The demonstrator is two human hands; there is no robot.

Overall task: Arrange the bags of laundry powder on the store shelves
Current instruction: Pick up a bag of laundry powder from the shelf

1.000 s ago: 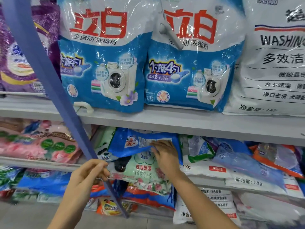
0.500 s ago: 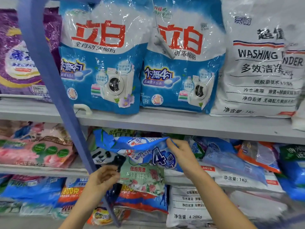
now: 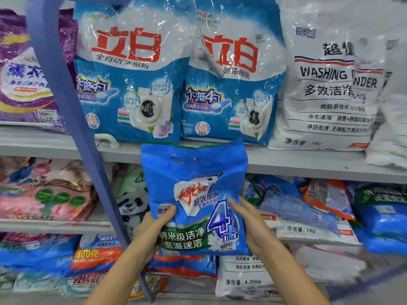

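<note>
Blue bag is held upright in front of the shelf edge, clear of the heap behind it. Left hand grips the lower left side, thumb on the front. Right hand grips the lower right edge. Looks like soft, slick film over loose powder, so it will likely slump, with moderate weight. Best hold: both lower sides, or the handle slot up top. Half a second ago it lay crumpled on the middle-shelf heap under the right hand alone.
</note>
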